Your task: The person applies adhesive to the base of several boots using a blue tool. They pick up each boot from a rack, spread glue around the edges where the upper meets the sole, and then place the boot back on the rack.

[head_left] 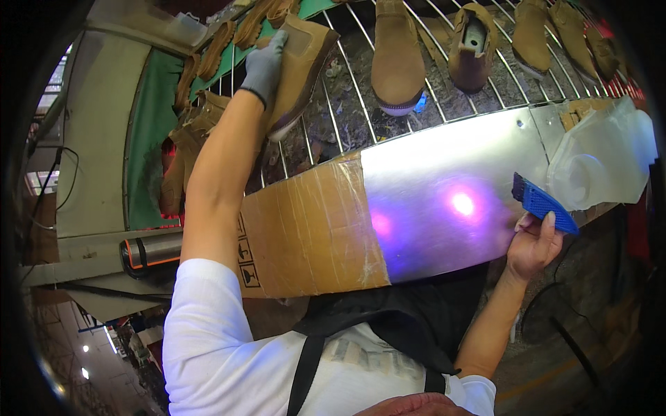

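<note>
My left hand (264, 69), in a grey glove, is closed on a tan ankle boot (300, 73) at the upper left. The boot is tilted over a rack of metal rods (353, 83), its pale-tipped toe pointing down toward me. Some of my left fingers are hidden behind the boot. At the right, my bare right hand (535, 245) pinches a blue-handled brush (551, 208) with short dark bristles. The brush is held up over the right end of a shiny metal sheet (444, 201).
Brown shoes, including a slip-on (397, 55) and an open one (473, 45), rest along the rods. More boots (198, 128) stand at the left by a green panel (148, 149). Cardboard (316, 232) borders the sheet; a translucent plastic container (596, 166) lies right. A steel flask (152, 252) is left.
</note>
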Tool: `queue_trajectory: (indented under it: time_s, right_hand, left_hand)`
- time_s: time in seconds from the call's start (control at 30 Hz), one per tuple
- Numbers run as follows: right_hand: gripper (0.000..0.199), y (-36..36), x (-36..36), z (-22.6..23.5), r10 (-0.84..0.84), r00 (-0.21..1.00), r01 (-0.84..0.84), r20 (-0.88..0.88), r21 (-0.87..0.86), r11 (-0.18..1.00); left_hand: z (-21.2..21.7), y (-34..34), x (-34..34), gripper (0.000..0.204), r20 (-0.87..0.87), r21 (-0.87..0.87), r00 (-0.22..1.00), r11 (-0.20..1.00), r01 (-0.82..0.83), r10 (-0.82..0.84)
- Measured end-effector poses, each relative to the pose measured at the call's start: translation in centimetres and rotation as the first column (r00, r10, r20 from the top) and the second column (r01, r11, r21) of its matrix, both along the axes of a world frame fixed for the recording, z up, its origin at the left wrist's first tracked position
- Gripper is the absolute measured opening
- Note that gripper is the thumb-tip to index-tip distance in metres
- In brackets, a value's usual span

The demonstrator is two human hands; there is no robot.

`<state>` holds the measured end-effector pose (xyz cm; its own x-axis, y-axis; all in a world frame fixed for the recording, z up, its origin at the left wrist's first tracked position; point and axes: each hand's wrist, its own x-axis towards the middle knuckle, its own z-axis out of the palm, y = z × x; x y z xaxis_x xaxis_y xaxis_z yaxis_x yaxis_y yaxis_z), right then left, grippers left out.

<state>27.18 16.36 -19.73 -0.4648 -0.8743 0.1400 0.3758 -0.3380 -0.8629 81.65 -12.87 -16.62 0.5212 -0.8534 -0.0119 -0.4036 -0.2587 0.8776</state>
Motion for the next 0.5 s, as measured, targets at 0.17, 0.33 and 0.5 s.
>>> queue_trajectory:
  time_s: [0.17, 0.33, 0.5]
  right_hand:
    - [0.022, 0.1, -0.1, -0.1, -0.047, 0.999, 0.047, 0.004, -0.001, 0.999]
    - [0.021, -0.1, 0.5, 0.9, -0.056, 0.998, 0.056, 0.021, 0.002, 0.998]
    - [0.02, -0.1, 0.5, 0.5, -0.075, 0.997, 0.076, 0.031, -0.02, 0.997]
  left_hand:
    - [6.2, 6.1, -6.4, 0.04, -0.723, -0.384, 0.573, 0.914, 0.131, -0.386]
    - [8.0, 10.1, -10.1, 0.039, -0.38, -0.567, 0.719, 0.761, 0.316, -0.582]
    - [10.8, 12.3, -15.3, 0.038, -0.605, -0.766, 0.18, 0.629, 0.135, -0.776]
